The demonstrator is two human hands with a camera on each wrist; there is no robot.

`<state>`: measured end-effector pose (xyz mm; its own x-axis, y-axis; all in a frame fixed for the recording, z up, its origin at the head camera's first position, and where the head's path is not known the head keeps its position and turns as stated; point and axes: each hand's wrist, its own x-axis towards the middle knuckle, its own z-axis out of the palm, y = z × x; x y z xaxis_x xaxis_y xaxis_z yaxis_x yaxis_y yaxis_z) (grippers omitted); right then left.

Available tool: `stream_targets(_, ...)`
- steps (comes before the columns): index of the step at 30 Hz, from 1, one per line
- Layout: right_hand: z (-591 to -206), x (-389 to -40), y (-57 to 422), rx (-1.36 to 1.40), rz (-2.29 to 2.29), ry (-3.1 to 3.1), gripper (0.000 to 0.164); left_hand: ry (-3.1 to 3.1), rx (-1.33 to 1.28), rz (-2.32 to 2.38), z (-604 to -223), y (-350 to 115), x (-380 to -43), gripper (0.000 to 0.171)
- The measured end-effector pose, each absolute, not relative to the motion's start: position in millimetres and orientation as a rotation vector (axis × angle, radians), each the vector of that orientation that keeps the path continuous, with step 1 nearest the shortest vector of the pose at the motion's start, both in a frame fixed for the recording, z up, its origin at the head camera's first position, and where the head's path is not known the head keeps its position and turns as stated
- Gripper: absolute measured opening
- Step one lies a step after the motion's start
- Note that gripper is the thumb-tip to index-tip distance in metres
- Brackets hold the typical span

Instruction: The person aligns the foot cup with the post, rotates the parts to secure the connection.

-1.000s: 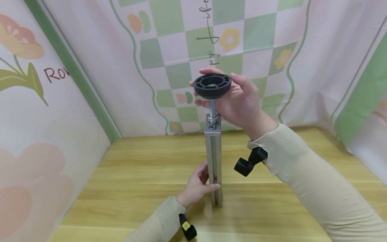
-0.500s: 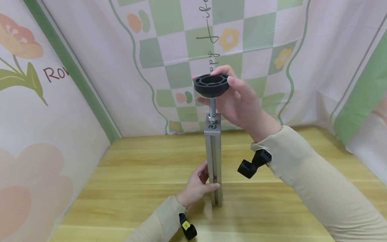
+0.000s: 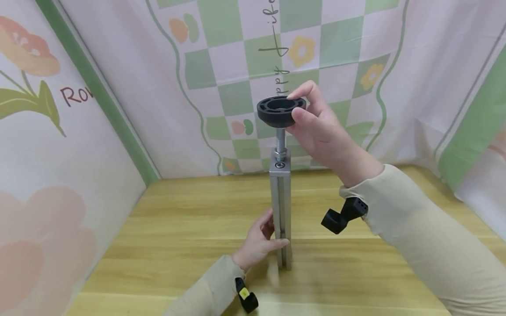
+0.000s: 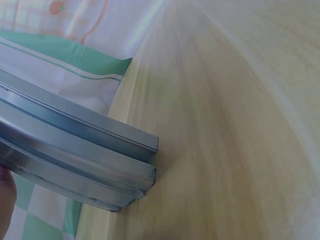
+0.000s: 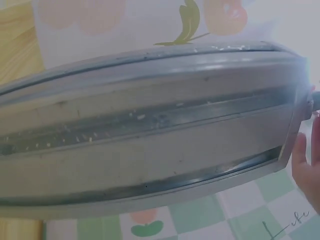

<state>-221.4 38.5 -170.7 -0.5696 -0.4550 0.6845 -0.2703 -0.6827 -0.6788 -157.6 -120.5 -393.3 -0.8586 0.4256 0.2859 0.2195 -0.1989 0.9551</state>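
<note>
An aluminium profile [image 3: 281, 210] stands upright on the wooden table, a metal end plate [image 3: 280, 171] with a screw on its top. From that plate rises a threaded rod [image 3: 280, 140] with a nut, topped by a round black levelling foot [image 3: 276, 118]. My left hand [image 3: 254, 246] grips the profile low down, thumb across the near side. At the foot's right rim, my right hand [image 3: 326, 134] pinches it between thumb and forefinger; its other fingers are mostly hidden. The left wrist view shows the profile's lower end [image 4: 85, 145] at the tabletop.
The wooden table [image 3: 189, 219] extends around the profile. Behind it hangs a patterned cloth [image 3: 221, 96], with another printed cloth [image 3: 59, 153] along the left. Black brackets [image 3: 344, 215] are fixed at both sleeve cuffs.
My right hand has gone from spread fingers behind the foot to pinching its right rim, its wrist shifting right. The left hand keeps its grip in the same place.
</note>
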Motion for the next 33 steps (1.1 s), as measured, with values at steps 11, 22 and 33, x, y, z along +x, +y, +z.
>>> stream_targets(11, -158, -192, 33, -1.143, -2.520, 1.726, 0.035, 1.910, 0.773, 2.177, -395, -122, -161, 0.075)
stream_targets(22, -153, -183, 23, -1.098, -2.465, 2.126, 0.040, 1.903, 0.793, 2.196, -395, -120, -161, 0.074)
stream_targets(33, -167, -208, 25, -1.256, -2.540, 1.292, 0.055, 1.892, 0.770, 2.209, -397, -119, -160, 0.073)
